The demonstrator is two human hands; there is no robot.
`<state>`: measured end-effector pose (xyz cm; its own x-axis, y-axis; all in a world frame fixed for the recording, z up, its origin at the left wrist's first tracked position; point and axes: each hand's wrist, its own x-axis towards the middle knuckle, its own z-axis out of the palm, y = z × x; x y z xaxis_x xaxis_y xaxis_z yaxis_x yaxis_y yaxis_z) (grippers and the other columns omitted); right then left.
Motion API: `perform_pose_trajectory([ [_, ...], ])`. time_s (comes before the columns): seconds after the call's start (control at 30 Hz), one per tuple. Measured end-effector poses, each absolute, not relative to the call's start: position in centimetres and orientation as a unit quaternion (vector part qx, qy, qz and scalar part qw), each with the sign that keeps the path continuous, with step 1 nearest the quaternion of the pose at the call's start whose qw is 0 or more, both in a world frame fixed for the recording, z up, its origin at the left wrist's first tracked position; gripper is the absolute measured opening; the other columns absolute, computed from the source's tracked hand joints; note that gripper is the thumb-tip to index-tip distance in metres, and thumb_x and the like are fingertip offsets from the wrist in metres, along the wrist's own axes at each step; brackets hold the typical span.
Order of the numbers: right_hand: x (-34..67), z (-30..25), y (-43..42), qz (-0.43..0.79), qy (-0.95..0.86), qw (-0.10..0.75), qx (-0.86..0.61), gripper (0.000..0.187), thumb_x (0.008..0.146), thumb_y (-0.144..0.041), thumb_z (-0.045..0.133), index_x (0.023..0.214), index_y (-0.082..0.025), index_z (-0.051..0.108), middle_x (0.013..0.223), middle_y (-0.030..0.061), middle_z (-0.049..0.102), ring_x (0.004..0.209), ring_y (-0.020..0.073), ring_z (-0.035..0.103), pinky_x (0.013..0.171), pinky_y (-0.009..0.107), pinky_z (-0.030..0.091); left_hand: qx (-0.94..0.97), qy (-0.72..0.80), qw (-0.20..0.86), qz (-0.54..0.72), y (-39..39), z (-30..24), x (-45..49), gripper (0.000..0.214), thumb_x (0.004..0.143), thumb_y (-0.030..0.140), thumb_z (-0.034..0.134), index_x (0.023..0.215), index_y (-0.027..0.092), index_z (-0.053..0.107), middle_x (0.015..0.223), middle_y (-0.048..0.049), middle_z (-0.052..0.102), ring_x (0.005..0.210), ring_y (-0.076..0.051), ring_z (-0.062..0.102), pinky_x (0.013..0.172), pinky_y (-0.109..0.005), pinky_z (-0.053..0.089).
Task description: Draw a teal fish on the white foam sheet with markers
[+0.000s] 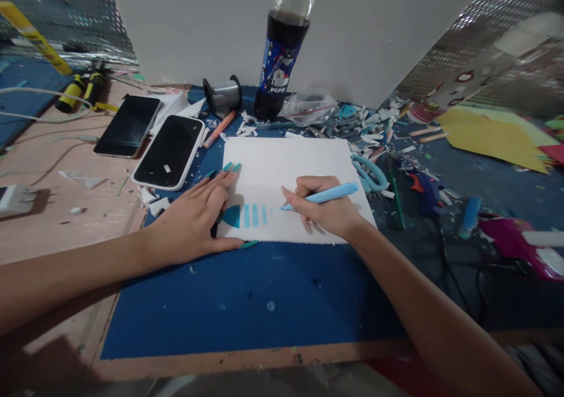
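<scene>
A white sheet lies on the blue mat in front of me. My left hand rests flat on the sheet's left edge, its fingers stretched out. Beside those fingers is a dark teal fan-shaped patch, followed to the right by several light blue stripes. My right hand grips a light blue marker, closed around it. The marker's tip is at the sheet's surface, just right of the stripes; whether it touches I cannot tell.
A Pepsi bottle stands behind the sheet, near a wire spool. Two phones lie at left. Paper scraps, blue-handled scissors, a glue gun and a magenta object are at right.
</scene>
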<state>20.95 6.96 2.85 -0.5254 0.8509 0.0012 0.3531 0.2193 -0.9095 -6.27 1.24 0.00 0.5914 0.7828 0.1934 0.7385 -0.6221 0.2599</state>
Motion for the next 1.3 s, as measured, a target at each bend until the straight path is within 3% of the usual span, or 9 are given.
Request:
perform_pose_trajectory([
  [0.23,20.94,3.00,6.86,0.503,-0.726,0.257,-0.391,0.060,0.086,-0.043,0.072,0.053,-0.023,0.027,0.044,-0.0092,0.029,0.033,0.0102,0.051,0.037,0.024,0.038,0.887,0.431,0.084,0.145,1.20,-0.09,-6.29,0.055,0.092,0.075,0.052,0.098,0.020,0.047,0.158,-0.0284,0.039,0.152,-0.038,0.031,0.119,-0.056,0.041],
  [0.4,21.16,2.91,6.90,0.504,-0.736,0.251,-0.375,0.059,0.087,-0.039,0.071,0.052,-0.023,0.028,0.042,-0.0091,0.031,0.036,0.0079,0.045,0.057,0.030,0.054,0.885,0.435,0.095,0.138,1.26,-0.03,-6.34,0.056,0.091,0.076,0.052,0.095,0.021,0.047,0.158,-0.0282,0.039,0.153,-0.038,0.029,0.121,-0.056,0.039],
  [0.53,21.21,3.08,6.99,0.508,-0.746,0.236,-0.361,0.055,0.089,-0.033,0.067,0.052,-0.023,0.027,0.040,-0.0094,0.032,0.035,0.0073,0.043,0.063,0.032,0.056,0.886,0.436,0.085,0.136,1.28,-0.02,-6.33,0.056,0.091,0.077,0.051,0.096,0.021,0.045,0.156,-0.0283,0.041,0.152,-0.038,0.029,0.120,-0.056,0.039],
  [0.73,21.30,3.17,7.06,0.514,-0.746,0.242,-0.349,0.054,0.087,-0.032,0.068,0.051,-0.022,0.029,0.040,-0.0096,0.034,0.034,0.0066,0.044,0.061,0.031,0.055,0.891,0.426,0.063,0.140,1.21,-0.14,-6.21,0.055,0.092,0.075,0.051,0.095,0.021,0.043,0.156,-0.0307,0.041,0.150,-0.040,0.032,0.118,-0.056,0.042],
  [0.9,21.25,3.09,6.91,0.467,-0.756,0.278,-0.365,0.043,0.085,-0.031,0.067,0.053,-0.021,0.041,0.048,-0.0050,0.043,0.044,0.0078,0.044,0.047,0.026,0.040,0.887,0.434,0.076,0.140,1.22,-0.05,-6.15,0.057,0.090,0.075,0.055,0.100,0.020,0.045,0.156,-0.0294,0.041,0.151,-0.039,0.031,0.120,-0.055,0.040],
  [1.03,20.91,3.19,6.79,0.459,-0.778,0.244,-0.354,0.040,0.086,-0.030,0.066,0.054,-0.020,0.044,0.053,-0.0025,0.048,0.051,0.0097,0.048,0.050,0.026,0.038,0.888,0.430,0.077,0.144,1.23,0.07,-6.14,0.055,0.091,0.074,0.054,0.095,0.020,0.045,0.156,-0.0303,0.040,0.151,-0.041,0.032,0.119,-0.056,0.040],
  [1.3,20.91,2.83,6.80,0.464,-0.786,0.217,-0.346,0.045,0.090,-0.032,0.063,0.058,-0.022,0.034,0.053,-0.0042,0.043,0.050,0.0098,0.044,0.055,0.028,0.039,0.890,0.425,0.072,0.147,1.21,-0.02,-6.18,0.054,0.093,0.074,0.052,0.099,0.020,0.046,0.158,-0.0275,0.039,0.152,-0.038,0.028,0.120,-0.053,0.040],
])
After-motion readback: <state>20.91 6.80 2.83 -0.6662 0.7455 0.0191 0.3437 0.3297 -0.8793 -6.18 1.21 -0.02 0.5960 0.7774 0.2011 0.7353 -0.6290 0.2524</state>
